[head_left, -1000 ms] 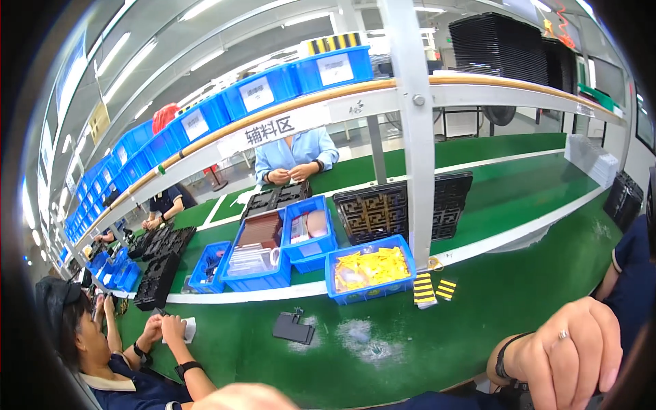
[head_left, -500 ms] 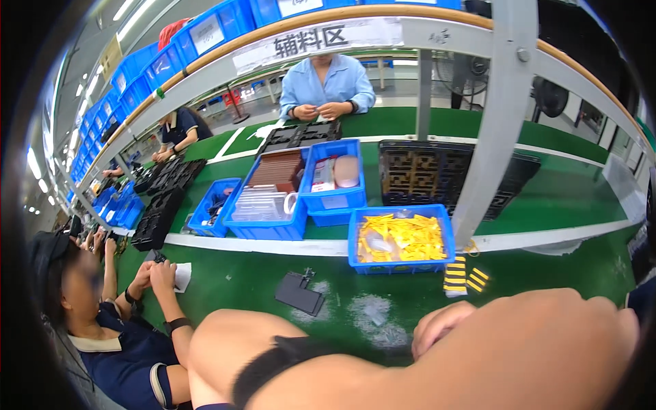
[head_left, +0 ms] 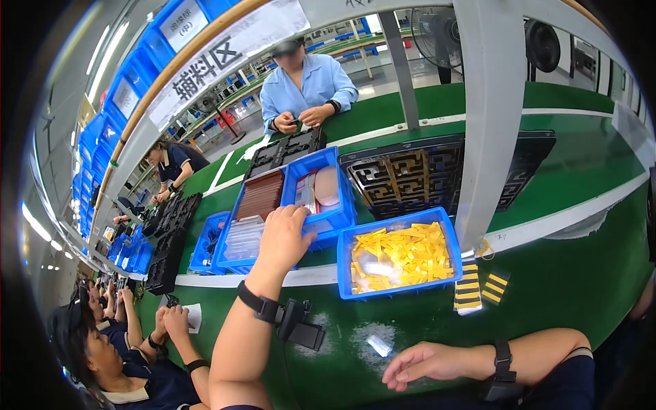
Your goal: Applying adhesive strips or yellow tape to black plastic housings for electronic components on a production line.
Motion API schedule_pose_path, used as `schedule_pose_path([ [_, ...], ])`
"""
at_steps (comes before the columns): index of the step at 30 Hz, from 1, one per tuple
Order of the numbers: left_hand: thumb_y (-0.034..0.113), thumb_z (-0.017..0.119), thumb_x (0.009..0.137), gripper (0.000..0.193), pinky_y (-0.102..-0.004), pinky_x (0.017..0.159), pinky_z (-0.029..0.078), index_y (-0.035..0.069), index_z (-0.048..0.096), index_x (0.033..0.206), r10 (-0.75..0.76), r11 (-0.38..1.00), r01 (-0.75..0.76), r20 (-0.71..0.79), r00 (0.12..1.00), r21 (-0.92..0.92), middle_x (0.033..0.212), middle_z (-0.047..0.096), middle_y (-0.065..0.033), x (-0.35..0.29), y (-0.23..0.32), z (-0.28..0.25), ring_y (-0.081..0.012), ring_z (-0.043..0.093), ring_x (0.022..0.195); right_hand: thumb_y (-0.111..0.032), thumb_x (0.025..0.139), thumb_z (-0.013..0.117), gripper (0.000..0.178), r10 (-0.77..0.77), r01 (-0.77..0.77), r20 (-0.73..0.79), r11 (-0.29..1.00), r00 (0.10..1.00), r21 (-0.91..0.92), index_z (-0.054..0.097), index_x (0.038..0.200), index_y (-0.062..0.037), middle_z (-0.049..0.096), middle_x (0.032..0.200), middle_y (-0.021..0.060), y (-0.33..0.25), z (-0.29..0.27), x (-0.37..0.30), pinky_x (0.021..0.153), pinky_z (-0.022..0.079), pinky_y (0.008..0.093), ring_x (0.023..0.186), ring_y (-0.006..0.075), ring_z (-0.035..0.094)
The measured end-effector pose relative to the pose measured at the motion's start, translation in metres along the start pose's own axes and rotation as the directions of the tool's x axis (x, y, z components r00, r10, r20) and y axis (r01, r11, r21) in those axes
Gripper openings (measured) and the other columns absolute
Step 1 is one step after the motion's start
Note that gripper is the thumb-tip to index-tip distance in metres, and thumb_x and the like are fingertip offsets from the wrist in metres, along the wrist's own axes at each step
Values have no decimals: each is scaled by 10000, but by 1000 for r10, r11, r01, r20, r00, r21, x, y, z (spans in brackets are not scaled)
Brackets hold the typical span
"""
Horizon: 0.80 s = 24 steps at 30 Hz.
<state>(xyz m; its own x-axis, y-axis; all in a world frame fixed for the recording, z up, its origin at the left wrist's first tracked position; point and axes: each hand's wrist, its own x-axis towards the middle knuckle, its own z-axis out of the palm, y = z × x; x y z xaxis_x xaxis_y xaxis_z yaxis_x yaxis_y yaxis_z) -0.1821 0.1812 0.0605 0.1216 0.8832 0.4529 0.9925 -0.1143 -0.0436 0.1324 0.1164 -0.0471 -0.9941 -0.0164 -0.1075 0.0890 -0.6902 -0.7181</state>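
My left hand (head_left: 285, 232) reaches forward over the blue bins, thumb apart from its bent fingers; I see nothing in it. Below it are clear plastic pieces (head_left: 244, 239) in a blue bin (head_left: 232, 263); whether the hidden fingertips touch anything, I cannot tell. A smaller blue bin (head_left: 346, 217) with a round pinkish piece (head_left: 326, 186) is beside the hand. My right hand (head_left: 427, 362) is low over the green table, fingers loosely bent and holding nothing visible. Close to it lies a small shiny clear piece (head_left: 378, 346). A dark grey flat piece (head_left: 307, 335) is partly behind my left wristband.
A blue bin of yellow strips (head_left: 406, 254) stands before a white post (head_left: 484, 123). Yellow-and-black striped strips (head_left: 468, 290) lie beside it. Black trays (head_left: 410, 174) lean behind. One person (head_left: 307, 89) works opposite; another (head_left: 130, 355) sits at my left.
My left arm has swung from across the foreground to reach forward over the bins. My right hand now shows more fully, low over the table. The whole view has tilted.
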Motion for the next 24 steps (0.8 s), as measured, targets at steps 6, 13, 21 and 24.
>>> schedule_pose_path([
  [6,105,688,687,286,-446,906,397,13,572,932,102,994,-98,-112,988,39,853,586,-128,3,-20,22,-316,557,863,-208,908,574,316,48,-48,2,996,999,-70,567,1152,-8,614,1028,71,-2,-2,2,850,464,263,937,123,580],
  [13,106,682,694,266,-457,874,402,5,554,904,-38,989,67,-215,976,130,818,558,-141,4,-58,-4,-360,537,833,-184,909,574,310,19,-17,46,999,999,-47,557,1157,2,603,1027,58,2,-2,1,848,472,239,940,102,577],
  [21,9,619,676,362,-418,884,411,32,574,1034,45,981,18,-319,947,193,999,591,-134,12,-48,-4,-329,539,963,-192,899,590,317,15,-11,43,996,999,-84,562,1143,9,609,1011,53,4,-2,5,820,478,237,917,91,578],
  [24,50,575,722,243,-409,832,457,12,616,958,-41,998,31,-215,976,-52,933,620,-158,36,3,19,-343,575,916,-198,895,597,320,3,2,48,995,999,-100,566,1135,11,613,996,51,1,-4,6,808,480,235,907,90,578],
])
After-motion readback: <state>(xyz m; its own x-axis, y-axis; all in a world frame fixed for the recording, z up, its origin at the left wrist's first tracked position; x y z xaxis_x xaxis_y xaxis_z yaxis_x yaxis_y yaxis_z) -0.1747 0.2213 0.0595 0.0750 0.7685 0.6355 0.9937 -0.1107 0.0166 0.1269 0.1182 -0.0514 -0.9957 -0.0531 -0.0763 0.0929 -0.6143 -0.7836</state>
